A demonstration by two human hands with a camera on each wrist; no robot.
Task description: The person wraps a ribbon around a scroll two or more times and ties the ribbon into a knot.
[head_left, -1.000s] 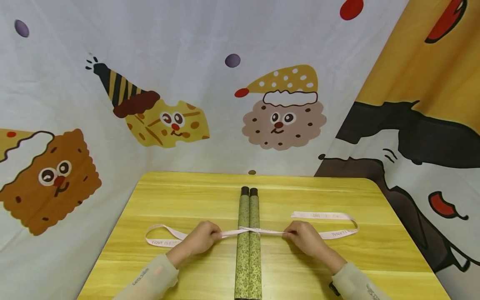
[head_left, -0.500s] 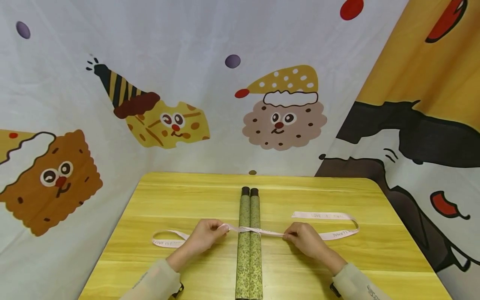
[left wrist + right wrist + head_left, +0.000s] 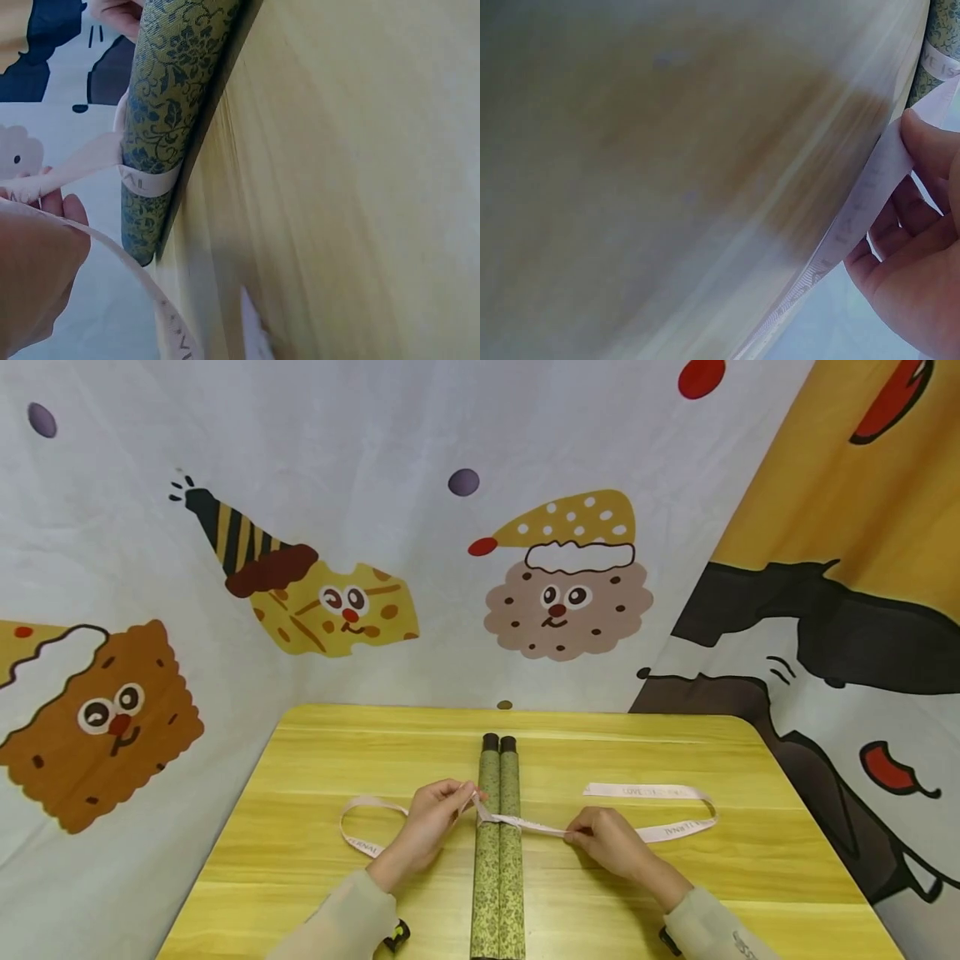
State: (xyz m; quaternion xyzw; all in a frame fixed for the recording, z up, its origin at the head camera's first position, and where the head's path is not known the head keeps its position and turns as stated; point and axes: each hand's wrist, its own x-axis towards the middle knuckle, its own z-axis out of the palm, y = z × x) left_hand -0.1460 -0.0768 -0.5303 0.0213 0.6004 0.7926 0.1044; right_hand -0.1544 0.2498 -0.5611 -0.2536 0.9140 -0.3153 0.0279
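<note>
Two scroll rolls (image 3: 498,877) covered in green floral cloth, with black end knobs, lie side by side down the middle of the table. A pale pink printed ribbon (image 3: 531,823) wraps round them and crosses on top; its band (image 3: 150,182) shows on the cloth in the left wrist view. My left hand (image 3: 435,818) pinches the ribbon's left part close beside the rolls, with the tail looping out behind it. My right hand (image 3: 609,842) pinches the right part between thumb and fingers, away from the rolls; in the right wrist view the ribbon (image 3: 862,202) runs past the palm.
The yellow wood-grain table (image 3: 337,752) has rounded far corners. The ribbon's right tail (image 3: 675,832) lies in a bend on the tabletop. A white cartoon-printed cloth (image 3: 450,677) hangs right behind the table. A dark wrist strap (image 3: 397,935) shows at the left sleeve.
My left hand has moved right and slightly away from me, up to the rolls, raising its ribbon part beside the crossing. The left loop has shifted right. The right hand has barely moved.
</note>
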